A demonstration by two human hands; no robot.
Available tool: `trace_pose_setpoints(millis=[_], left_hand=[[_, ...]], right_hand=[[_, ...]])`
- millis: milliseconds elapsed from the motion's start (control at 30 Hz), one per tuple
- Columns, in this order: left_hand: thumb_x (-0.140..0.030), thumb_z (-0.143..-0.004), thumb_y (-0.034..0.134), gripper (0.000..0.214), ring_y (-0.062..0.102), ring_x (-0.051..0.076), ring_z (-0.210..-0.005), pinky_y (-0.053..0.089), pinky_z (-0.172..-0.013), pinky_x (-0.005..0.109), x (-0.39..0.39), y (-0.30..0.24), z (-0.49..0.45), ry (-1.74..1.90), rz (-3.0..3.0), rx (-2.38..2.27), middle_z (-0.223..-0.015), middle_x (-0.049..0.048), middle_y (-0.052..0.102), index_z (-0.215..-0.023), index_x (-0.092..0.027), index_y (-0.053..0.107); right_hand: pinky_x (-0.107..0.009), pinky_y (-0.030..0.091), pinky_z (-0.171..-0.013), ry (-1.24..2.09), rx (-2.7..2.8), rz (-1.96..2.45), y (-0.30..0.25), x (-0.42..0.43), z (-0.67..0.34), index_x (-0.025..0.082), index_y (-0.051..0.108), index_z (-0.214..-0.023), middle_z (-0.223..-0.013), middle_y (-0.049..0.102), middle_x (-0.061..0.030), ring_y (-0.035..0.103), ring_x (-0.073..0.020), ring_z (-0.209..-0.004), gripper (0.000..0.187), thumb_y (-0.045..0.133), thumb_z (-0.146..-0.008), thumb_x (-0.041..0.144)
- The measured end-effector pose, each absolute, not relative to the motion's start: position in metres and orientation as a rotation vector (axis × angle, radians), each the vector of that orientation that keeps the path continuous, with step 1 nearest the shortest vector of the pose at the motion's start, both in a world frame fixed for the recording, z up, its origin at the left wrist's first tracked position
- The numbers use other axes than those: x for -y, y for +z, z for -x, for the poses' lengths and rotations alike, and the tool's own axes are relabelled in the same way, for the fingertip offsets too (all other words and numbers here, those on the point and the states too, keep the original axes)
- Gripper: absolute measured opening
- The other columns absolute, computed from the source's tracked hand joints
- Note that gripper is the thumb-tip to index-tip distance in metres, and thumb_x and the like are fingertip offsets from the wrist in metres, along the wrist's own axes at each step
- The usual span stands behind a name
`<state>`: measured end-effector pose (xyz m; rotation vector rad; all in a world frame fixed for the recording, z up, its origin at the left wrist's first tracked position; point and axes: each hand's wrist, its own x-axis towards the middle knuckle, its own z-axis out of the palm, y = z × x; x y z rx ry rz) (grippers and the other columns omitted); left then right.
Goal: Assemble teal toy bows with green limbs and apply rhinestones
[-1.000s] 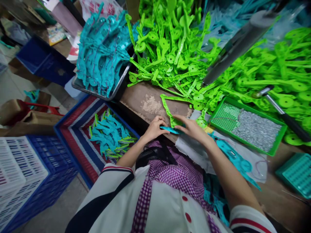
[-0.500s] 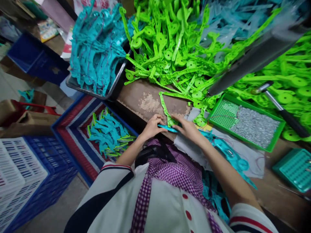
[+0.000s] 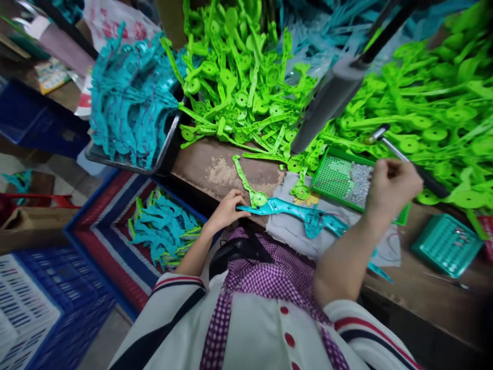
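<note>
My left hand (image 3: 228, 209) pinches the left tip of a long blue plastic piece (image 3: 283, 205) at the table's front edge. A lime-green arm-shaped part (image 3: 244, 180) with a round disc end lies against that blue piece, just right of my left fingers. Over the right side of a green mesh basket (image 3: 327, 177) is my right hand (image 3: 395, 190), its fingers curled together. Small silvery metal pieces (image 3: 358, 180) fill that side of the basket. Whatever my right fingers hold, if anything, is hidden.
A heap of lime-green parts (image 3: 239, 97) covers the back. Blue parts (image 3: 131, 103) fill a black tray at left. A grey cylindrical tool (image 3: 327, 103) hangs in front. A hammer (image 3: 427, 174) lies behind the basket, a teal box (image 3: 442, 244) at right, a striped bin (image 3: 103, 226) lower left.
My right hand has left the blue piece and moved right to the green basket. My left hand stays on the blue piece's tip. The view has shifted to the right.
</note>
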<state>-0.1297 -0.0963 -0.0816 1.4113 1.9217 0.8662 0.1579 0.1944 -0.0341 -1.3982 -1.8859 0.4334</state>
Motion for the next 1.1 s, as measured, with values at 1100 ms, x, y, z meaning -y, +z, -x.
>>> trace_pose_setpoints(millis=[1100], left_hand=[[-0.058, -0.077, 0.082, 0.041, 0.069, 0.018, -0.089, 0.055, -0.089, 0.034, 0.052, -0.043, 0.092, 1.296, -1.115, -1.305, -0.088, 0.0072, 0.074, -0.081, -0.017, 0.080]], right_hand=[[-0.035, 0.064, -0.090, 0.899, 2.658, -0.301, -0.011, -0.056, -0.108, 0.025, 0.069, -0.115, -0.111, 0.076, -0.0088, 0.074, -0.0203, -0.103, 0.025, 0.054, -0.098, 0.017]])
